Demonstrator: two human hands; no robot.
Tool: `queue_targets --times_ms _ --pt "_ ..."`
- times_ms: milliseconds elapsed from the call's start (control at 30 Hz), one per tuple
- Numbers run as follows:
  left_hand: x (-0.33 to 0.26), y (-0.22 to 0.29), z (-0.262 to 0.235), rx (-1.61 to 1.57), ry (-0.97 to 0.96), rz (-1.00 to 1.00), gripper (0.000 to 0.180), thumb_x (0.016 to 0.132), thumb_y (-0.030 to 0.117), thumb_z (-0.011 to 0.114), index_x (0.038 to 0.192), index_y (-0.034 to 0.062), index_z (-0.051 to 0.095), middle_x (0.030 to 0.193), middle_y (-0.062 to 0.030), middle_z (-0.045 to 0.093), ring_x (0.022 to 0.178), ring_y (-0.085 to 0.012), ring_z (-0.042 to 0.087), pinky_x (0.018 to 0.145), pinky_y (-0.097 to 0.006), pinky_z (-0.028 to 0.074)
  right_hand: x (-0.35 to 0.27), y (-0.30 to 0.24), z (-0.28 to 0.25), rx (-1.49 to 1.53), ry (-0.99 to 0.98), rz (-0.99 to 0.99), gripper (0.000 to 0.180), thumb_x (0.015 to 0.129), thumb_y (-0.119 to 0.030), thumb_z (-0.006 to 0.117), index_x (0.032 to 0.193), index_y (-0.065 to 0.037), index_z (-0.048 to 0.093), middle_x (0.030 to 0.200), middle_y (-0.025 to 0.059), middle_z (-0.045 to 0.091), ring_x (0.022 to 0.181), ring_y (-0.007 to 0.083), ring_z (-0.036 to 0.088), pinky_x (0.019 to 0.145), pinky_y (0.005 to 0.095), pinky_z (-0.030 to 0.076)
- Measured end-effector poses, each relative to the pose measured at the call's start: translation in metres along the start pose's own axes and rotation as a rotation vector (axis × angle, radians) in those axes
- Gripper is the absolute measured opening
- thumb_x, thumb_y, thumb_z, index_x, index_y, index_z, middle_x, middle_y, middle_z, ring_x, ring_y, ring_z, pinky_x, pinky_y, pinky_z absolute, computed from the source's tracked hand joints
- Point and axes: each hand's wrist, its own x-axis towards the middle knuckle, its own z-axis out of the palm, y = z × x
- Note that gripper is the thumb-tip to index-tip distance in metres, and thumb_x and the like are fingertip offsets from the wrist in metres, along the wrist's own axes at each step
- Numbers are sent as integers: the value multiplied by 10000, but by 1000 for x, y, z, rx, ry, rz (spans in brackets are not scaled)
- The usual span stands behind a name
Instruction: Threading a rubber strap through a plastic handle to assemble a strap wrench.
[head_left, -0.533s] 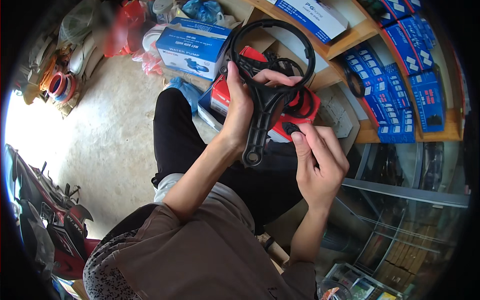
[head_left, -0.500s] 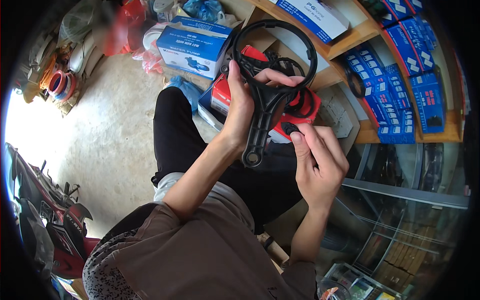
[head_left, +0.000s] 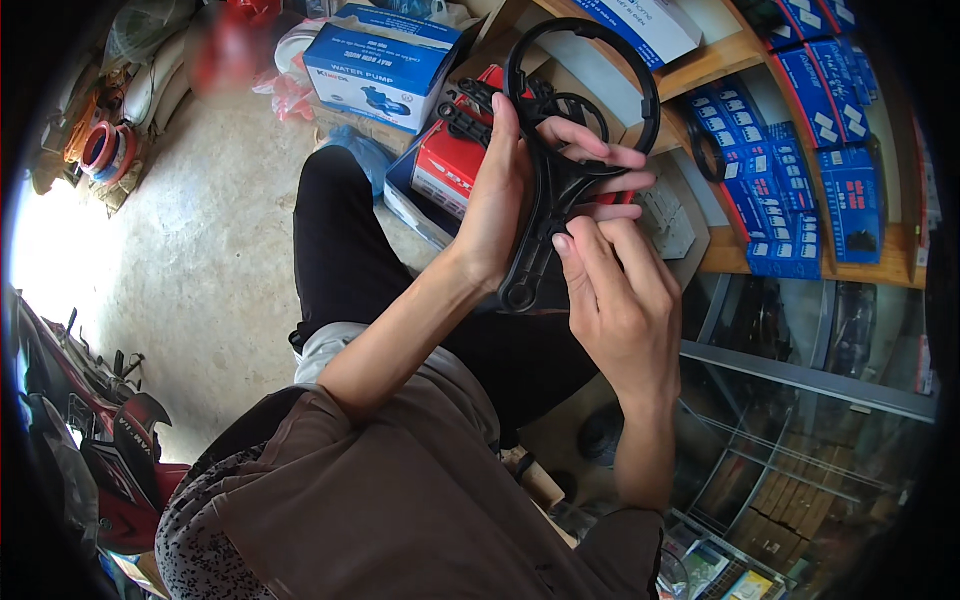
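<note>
My left hand (head_left: 497, 205) is wrapped round the neck of a black plastic filter housing wrench (head_left: 530, 262). Its big open ring points up and away, and its ribbed handle, with a hole at the end, comes down toward my lap. The fingers of that hand reach behind the neck and show past its right side. My right hand (head_left: 628, 285) pinches a small black piece (head_left: 556, 230) between thumb and fingertips, right at the handle. Most of the piece is hidden, so its kind cannot be made out. Behind the wrench stands a red box (head_left: 445, 165) with more black parts on it.
A blue and white water pump box (head_left: 375, 75) stands beyond my knee. To the right, wooden shelves (head_left: 720, 70) hold blue packages (head_left: 775, 185), above a glass display case (head_left: 800, 370). A red and black motorbike (head_left: 120, 470) is at lower left.
My right hand has moved left, bringing the small black piece from beside the wrench to its handle. The wrench has tilted a little and shifted up and right; the left-hand fingers have spread.
</note>
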Motion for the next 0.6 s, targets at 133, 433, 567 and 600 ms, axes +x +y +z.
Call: queue_targets --times_ms 133,433,567,600 --pt "0 -5 -3 8 52 -39 835 1050 738 164 1073 2 559 1133 -297 655 1126 -427 704 967 -519 610 2 4 2 -125 -36 -150 151 971 -110 722 1033 -16 621 867 62 523 725 208 629 591 348 535" --pt "4 -9 -15 327 154 -111 749 1065 718 197 970 35 488 1009 -229 629 951 -503 740 807 -505 653 3 5 8 -106 -214 -175 112 987 -67 644 937 30 622 889 85 526 757 209 626 609 350 552" --pt "5 -6 -14 295 236 -137 745 1060 726 201 965 34 458 970 -205 588 929 -508 743 774 -489 663 -14 6 19 34 -199 -204 129 985 -65 649 902 22 603 858 90 509 749 217 627 581 348 542" --pt "5 -6 -14 338 208 -139 744 1060 725 203 964 31 454 960 -203 584 919 -503 746 763 -476 666 -13 6 18 31 -198 -203 129 985 -65 649 902 22 603 858 90 509 749 217 627 581 348 542"
